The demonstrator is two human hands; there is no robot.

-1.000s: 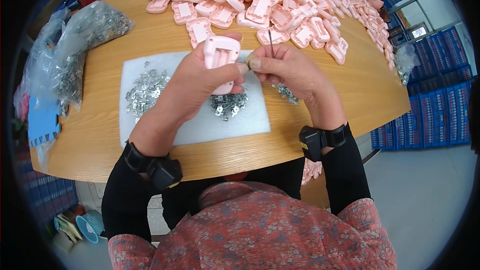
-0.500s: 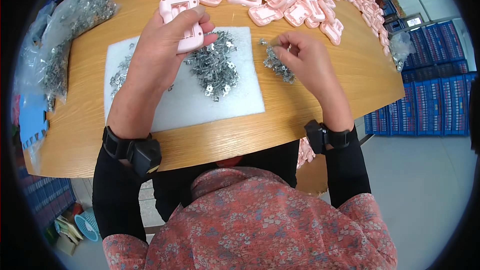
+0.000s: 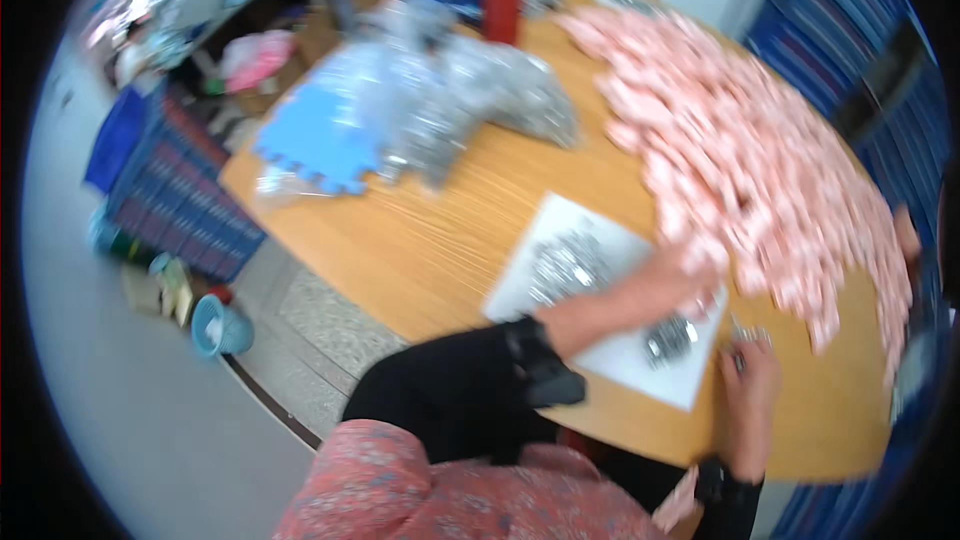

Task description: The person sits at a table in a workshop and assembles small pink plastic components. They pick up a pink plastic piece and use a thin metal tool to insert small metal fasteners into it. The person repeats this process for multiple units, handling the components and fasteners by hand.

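The picture is blurred by motion. My left hand is closed around a pale pink plastic casing, hard to separate from the pink heap behind it. That hand is over a white foam mat bearing two piles of small metal pieces: one pile left of my forearm, another pile below my wrist. My right hand, fingers curled, is at a small cluster of metal pieces on the wood beside the mat. Whether a piece is between its fingertips is too smeared to see.
A large heap of pink casings covers the table's far right. Clear bags of metal parts, a blue foam tile and a red box lie at the back left. Blue crates and a light-blue basket stand on the floor.
The view has swung left, so the table and both hands appear farther right and lower. My left hand keeps the pink casing; my right hand stays by the small metal cluster.
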